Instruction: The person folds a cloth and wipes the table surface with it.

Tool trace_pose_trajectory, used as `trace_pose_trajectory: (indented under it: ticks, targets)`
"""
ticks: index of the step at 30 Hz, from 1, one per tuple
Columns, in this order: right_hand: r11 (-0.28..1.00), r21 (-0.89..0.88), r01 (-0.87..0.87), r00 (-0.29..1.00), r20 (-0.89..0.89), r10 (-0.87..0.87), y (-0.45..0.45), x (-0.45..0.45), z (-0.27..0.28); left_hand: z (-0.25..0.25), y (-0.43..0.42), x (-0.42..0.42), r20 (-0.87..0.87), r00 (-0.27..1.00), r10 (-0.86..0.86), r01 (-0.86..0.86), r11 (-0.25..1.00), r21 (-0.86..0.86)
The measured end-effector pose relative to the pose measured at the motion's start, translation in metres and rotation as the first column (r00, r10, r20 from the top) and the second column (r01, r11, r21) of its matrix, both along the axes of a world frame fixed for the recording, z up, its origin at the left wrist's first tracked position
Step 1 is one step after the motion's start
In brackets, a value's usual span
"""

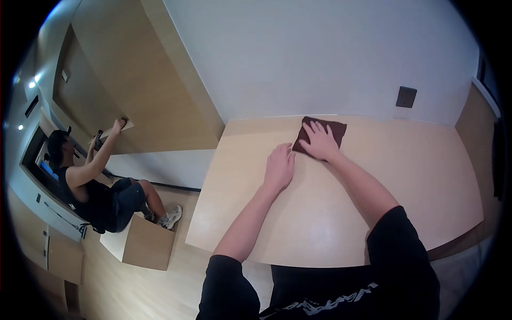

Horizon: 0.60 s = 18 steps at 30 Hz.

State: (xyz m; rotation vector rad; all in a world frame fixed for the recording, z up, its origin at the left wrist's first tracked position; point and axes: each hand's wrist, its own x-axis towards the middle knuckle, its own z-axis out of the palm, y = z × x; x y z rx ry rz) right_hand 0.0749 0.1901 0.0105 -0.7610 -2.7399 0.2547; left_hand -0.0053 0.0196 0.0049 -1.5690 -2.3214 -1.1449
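Observation:
A dark brown cloth lies on the pale wooden tabletop, close to the wall. My right hand rests flat on top of the cloth with its fingers spread. Just left of the cloth, my left hand lies on the wood, its fingers stretched forward and loosely bent, holding nothing that shows. Its fingertips come near the cloth's left corner; whether they touch it I cannot tell.
A white wall with a dark socket plate rises behind the table. To the left, another person sits on a wooden box and reaches towards a wooden wall panel.

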Motion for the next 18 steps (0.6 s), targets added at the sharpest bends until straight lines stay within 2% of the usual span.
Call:
trace_pose_trajectory:
  ticks: [3,5,6,8,10,11,12,13,14,15,16,17,18]
  targets:
    - [0.986,0.027,-0.167,0.985,0.043,0.166,-0.047,0.039,-0.002,-0.001,0.001,0.004,0.112,0.994,-0.001,-0.006,0.998,0.059]
    - [0.961,-0.013,-0.277,0.961,0.014,0.277,-0.089,0.073,-0.001,-0.004,0.0,0.001,-0.007,1.0,0.009,-0.009,0.999,0.049]
    - [0.921,-0.106,-0.374,0.927,-0.016,0.374,-0.106,0.096,0.006,-0.004,0.001,0.002,-0.005,1.0,-0.001,0.001,0.999,0.046]
    - [0.806,-0.237,-0.542,0.839,-0.112,0.532,-0.116,0.128,0.014,-0.003,0.0,0.002,0.124,0.991,-0.052,0.038,0.993,0.11]
    - [0.658,-0.387,-0.646,0.757,-0.437,0.486,-0.093,0.137,0.014,0.004,-0.005,0.013,0.078,0.997,-0.027,0.02,0.996,0.092]
    - [0.665,-0.472,-0.579,0.805,-0.461,0.373,-0.08,0.148,0.024,0.015,-0.012,0.028,-0.11,0.994,0.003,0.007,0.996,0.09]
    - [0.763,-0.465,-0.449,0.861,-0.454,0.23,-0.069,0.16,0.034,0.031,-0.019,0.048,-0.3,0.953,0.033,-0.005,0.996,0.093]
    - [0.868,-0.381,-0.319,0.893,-0.427,0.141,-0.053,0.171,0.04,0.048,-0.027,0.074,-0.281,0.96,-0.009,0.005,1.0,-0.015]
    - [0.929,-0.27,-0.254,0.899,-0.42,0.124,-0.026,0.181,0.033,0.059,-0.033,0.101,-0.257,0.966,-0.043,0.012,0.992,-0.123]
    - [0.971,-0.157,-0.181,0.904,-0.416,0.102,-0.002,0.191,0.022,0.064,-0.037,0.125,-0.292,0.952,-0.092,0.016,0.968,-0.252]
    - [0.969,-0.16,-0.187,0.9,-0.423,0.104,0.009,0.202,0.019,0.062,-0.04,0.142,-0.317,0.938,-0.144,0.015,0.926,-0.377]
    - [0.997,-0.045,-0.066,0.923,-0.383,0.044,0.017,0.216,0.017,0.048,-0.043,0.15,-0.32,0.937,-0.142,0.011,0.926,-0.378]
    - [0.995,0.079,0.056,0.938,-0.347,-0.025,0.025,0.227,0.015,0.038,-0.042,0.157,-0.446,0.889,-0.108,-0.099,0.904,-0.417]
